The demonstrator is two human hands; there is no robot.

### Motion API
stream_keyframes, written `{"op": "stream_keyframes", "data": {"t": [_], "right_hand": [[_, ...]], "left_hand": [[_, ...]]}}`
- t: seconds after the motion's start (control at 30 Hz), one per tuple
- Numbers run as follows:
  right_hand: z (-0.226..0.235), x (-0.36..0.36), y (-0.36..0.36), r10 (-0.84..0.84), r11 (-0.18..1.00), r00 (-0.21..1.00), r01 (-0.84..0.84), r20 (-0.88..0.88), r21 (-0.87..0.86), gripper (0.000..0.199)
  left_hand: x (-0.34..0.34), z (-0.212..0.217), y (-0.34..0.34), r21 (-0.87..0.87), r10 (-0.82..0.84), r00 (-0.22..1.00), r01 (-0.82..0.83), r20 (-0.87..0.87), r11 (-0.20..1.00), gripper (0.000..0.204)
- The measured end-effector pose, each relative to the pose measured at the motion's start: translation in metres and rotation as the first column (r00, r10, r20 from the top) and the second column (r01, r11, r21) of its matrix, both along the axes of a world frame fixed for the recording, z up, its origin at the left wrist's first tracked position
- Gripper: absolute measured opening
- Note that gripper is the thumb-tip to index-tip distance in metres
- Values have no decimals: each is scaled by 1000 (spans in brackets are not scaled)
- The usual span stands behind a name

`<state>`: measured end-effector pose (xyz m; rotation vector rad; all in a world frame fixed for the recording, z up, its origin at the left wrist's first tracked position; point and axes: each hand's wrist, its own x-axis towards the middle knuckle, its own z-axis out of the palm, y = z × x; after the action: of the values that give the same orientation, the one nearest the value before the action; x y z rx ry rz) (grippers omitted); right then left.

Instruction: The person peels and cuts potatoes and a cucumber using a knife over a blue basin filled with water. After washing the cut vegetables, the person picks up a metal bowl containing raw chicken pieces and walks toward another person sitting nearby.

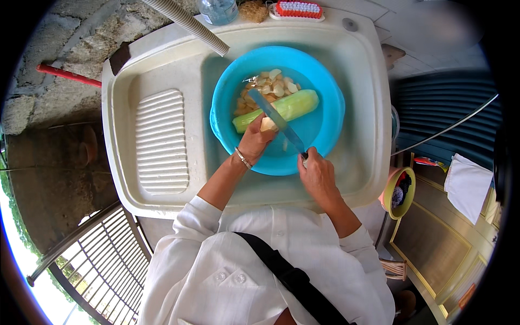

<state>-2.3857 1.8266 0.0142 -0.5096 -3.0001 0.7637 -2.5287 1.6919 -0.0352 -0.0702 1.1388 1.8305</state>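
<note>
A blue basin [331, 135] with water in it holds a long peeled pale-green gourd [301, 105] and a heap of cream-coloured slices [273, 82]. Over the basin, my left hand [255, 142] is closed on a pale, peeled vegetable piece [267, 124] whose kind I cannot make out. My right hand [318, 174] grips the dark handle of a long-bladed knife [275, 117]. The blade points up and left, crossing over the gourd and lying against the pale piece. My left fingers partly hide that piece.
The basin sits in a white sink [364, 108] with a ribbed washboard [162, 142] on its left. A grey corrugated hose [189, 24] hangs over the back edge, near a clear bottle [218, 11] and a red brush [298, 9]. A yellow bucket [407, 189] stands at the right.
</note>
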Motion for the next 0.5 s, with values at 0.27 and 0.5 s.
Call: {"op": "stream_keyframes", "data": {"t": [0.27,0.5], "right_hand": [[37,4,3,-203,844,976,135,-77,-519,20],[48,16,-10,-173,798,982,98,-70,-595,19]], "left_hand": [[-6,-11,-18,328,98,957,-189,274,926,66],[-18,12,-9,315,96,984,-139,148,939,84]]}}
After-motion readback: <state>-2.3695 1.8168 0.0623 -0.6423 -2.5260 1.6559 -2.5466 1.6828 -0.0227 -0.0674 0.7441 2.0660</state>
